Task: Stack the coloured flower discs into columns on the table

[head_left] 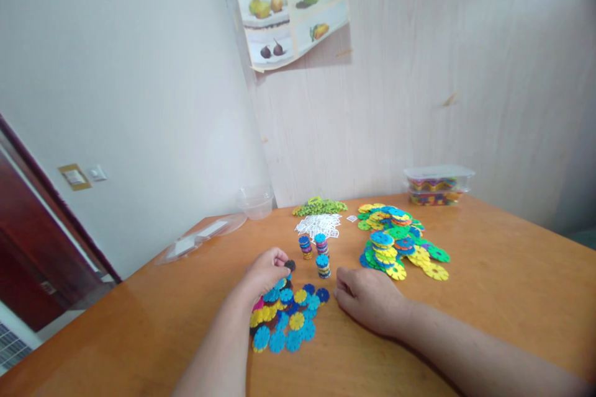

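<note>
My left hand pinches a small black notched disc between thumb and fingers, above the far edge of a pile of small notched discs in blue, yellow, black and pink. My right hand rests on the table to the right of that pile, fingers curled in; nothing shows in it, though its palm is hidden. Three short stacks of discs stand just beyond the hands: a near blue-topped stack, one behind it and a darker one to the left.
Larger flower-shaped discs lie heaped at right. White flat pieces and green pieces lie at the back. A clear tub and clear lids sit back left; filled clear boxes stand back right on the wooden table.
</note>
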Tool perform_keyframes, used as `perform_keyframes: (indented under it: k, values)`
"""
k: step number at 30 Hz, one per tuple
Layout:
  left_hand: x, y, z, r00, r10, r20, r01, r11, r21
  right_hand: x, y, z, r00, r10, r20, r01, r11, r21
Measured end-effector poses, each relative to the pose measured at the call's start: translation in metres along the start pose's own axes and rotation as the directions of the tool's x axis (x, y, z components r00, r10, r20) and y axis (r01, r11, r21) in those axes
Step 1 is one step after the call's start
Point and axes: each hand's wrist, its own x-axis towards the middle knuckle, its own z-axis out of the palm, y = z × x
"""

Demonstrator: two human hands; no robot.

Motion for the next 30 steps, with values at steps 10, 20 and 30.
perform_keyframes:
  k: [10,20,30]
  values:
    - [0.000,-0.003,0.000,1.000,0.008,-0.014,-0.008,1.000,-0.005,0.000,0.000,0.001,1.000,-0.006,-0.011,0.006,1.000,-0.001]
    - [-0.006,0.008,-0.003,0.999,-0.030,0.023,0.030,0.999,-0.017,0.000,-0.001,0.000,1.000,-0.002,-0.005,0.002,1.000,-0.003]
    - [-0.022,0.014,-0.033,0.971,-0.023,0.237,0.011,0.999,0.050,0.000,0.000,-0.001,1.000,0.003,0.015,-0.003,1.000,-0.002]
